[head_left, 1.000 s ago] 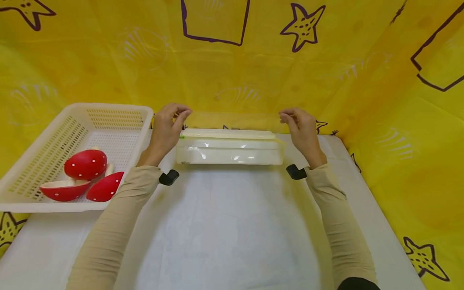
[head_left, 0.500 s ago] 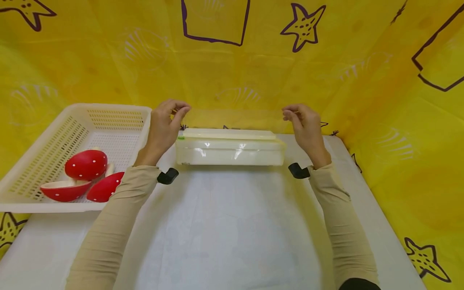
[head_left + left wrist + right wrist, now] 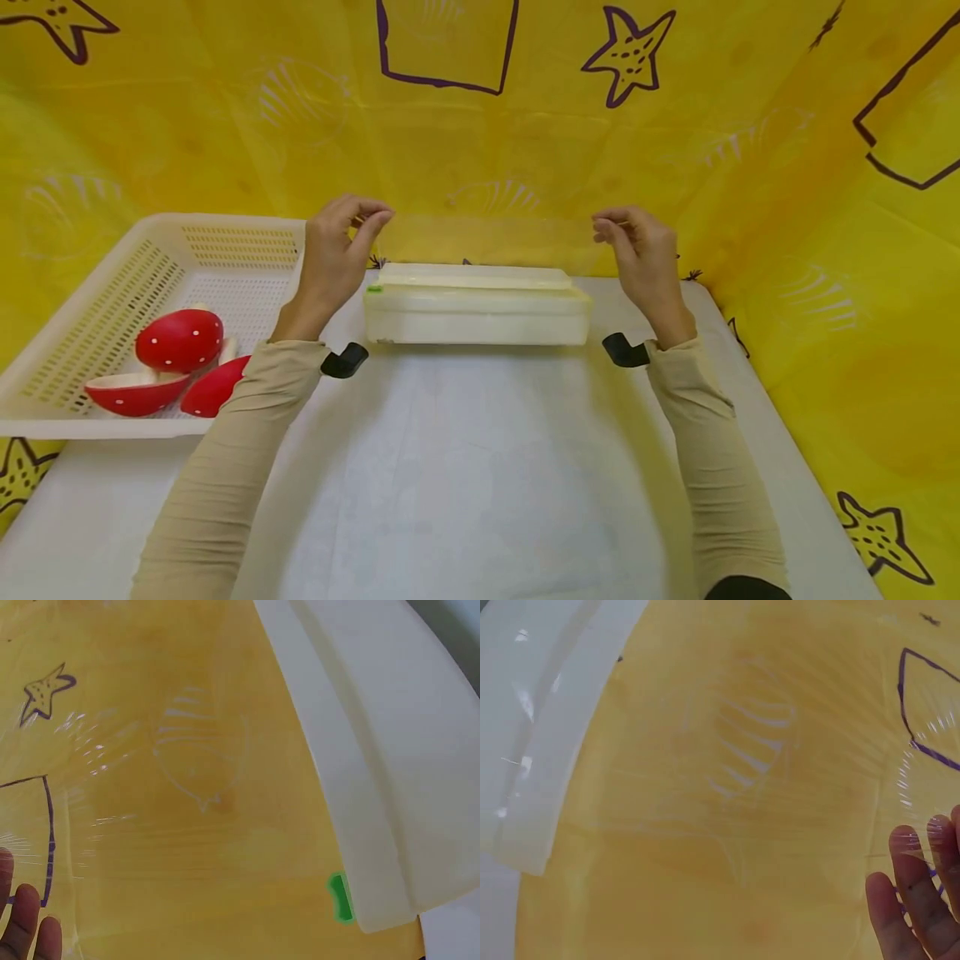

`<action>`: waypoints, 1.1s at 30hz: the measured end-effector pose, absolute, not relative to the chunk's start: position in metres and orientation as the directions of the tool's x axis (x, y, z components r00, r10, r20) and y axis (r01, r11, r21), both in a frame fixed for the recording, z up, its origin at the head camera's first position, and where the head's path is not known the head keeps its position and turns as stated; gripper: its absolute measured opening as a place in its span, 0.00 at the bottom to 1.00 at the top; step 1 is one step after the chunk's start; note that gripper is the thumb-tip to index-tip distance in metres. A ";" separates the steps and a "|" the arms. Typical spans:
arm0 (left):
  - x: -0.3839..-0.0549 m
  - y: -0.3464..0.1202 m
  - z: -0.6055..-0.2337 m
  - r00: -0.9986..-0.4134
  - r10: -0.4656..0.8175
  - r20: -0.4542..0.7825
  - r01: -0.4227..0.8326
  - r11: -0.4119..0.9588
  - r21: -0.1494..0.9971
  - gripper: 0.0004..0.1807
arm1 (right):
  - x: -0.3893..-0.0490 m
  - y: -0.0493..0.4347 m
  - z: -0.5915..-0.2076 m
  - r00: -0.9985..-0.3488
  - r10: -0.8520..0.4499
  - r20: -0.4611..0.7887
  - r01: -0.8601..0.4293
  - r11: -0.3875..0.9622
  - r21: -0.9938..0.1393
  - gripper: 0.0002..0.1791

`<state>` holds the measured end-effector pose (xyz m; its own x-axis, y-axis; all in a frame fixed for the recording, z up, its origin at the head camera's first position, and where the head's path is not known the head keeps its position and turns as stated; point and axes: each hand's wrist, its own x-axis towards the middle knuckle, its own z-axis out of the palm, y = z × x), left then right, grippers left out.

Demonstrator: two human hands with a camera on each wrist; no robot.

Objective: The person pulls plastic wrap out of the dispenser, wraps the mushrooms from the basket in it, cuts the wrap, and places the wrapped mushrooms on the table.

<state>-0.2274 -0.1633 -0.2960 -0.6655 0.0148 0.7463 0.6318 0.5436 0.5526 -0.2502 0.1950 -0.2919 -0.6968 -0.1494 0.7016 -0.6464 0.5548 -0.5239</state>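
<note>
Clear film [image 3: 487, 240] stretches between pinching left fingers [image 3: 370, 231] and right fingers [image 3: 622, 241] — a basket [image 3: 112, 428] holds red dotted pieces [image 3: 180, 341].

Left hand [image 3: 330, 258], right hand [image 3: 648, 267] bare. Left sleeve [image 3: 213, 475], right sleeve [image 3: 723, 475] — matching beige cloth, long, creased crosswise, ending at wrists. Bent black piece [image 3: 345, 361] right of left cuff [image 3: 295, 354]; similar black attachment [image 3: 626, 351] left of right cuff [image 3: 672, 352]. Rounded black patch [image 3: 748, 588] at right sleeve's near end — partly visible.
</note>
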 end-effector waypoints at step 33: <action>-0.222 -0.160 -0.279 -0.618 0.015 0.786 0.666 0.541 0.513 0.10 | -0.242 0.198 -0.275 -0.655 -0.133 0.744 -0.672 0.554 -0.492 0.12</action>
